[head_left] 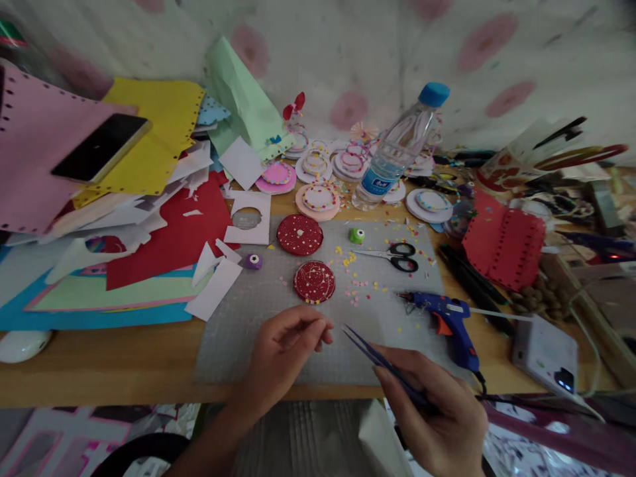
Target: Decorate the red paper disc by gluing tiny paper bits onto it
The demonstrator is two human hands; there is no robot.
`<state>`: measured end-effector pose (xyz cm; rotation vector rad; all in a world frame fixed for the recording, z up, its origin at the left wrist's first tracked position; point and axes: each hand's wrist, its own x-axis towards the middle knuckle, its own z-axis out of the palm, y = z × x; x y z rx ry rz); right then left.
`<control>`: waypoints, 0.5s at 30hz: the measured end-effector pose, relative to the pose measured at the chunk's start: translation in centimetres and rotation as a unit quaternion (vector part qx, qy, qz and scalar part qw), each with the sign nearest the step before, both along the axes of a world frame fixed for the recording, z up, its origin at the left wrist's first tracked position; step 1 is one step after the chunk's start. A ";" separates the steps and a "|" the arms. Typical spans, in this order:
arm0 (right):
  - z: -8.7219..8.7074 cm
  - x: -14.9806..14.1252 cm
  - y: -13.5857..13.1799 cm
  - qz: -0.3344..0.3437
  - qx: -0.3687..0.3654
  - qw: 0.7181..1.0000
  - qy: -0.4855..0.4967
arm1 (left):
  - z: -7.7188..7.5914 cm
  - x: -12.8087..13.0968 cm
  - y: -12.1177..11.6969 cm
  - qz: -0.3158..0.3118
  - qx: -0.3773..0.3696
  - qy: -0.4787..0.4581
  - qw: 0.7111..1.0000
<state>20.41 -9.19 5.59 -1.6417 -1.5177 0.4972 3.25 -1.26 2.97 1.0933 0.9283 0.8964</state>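
Red disc (starred) lies beyond left hand.

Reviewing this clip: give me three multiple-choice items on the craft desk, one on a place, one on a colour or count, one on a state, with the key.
1. Where does the glue gun lie?
A. on the paper pile at the left
B. at the grey mat's right edge, near the right hand
C. behind the water bottle

2. How many red discs lie on the mat?
A. one
B. two
C. four

3. What does the right hand hold?
A. tweezers
B. scissors
C. nothing

Key: 1 B, the blue gun lies just above the right hand. 2 B, one disc lies behind the other. 3 A, the tweezers' thin tips point towards the left hand; the scissors lie untouched on the mat.
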 end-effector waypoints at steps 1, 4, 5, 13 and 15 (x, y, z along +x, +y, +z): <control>0.2 -0.1 0.0 -0.011 -0.005 1.000 0.013 | 0.0 0.0 0.0 0.004 -0.012 0.002 1.000; 0.4 -0.3 0.2 -0.010 -0.017 0.999 0.033 | 0.0 -0.2 0.0 0.010 -0.034 -0.001 0.999; 0.5 -0.3 0.3 -0.004 -0.022 0.999 0.034 | 0.0 -0.2 -0.1 0.007 -0.038 -0.003 0.999; 0.3 -0.1 0.2 0.069 -0.033 0.997 0.001 | 0.5 -0.6 -0.5 -0.049 -0.028 -0.001 0.998; 0.2 -0.1 0.1 0.059 -0.035 0.998 -0.008 | 0.6 -0.7 -0.5 -0.052 -0.028 -0.004 0.998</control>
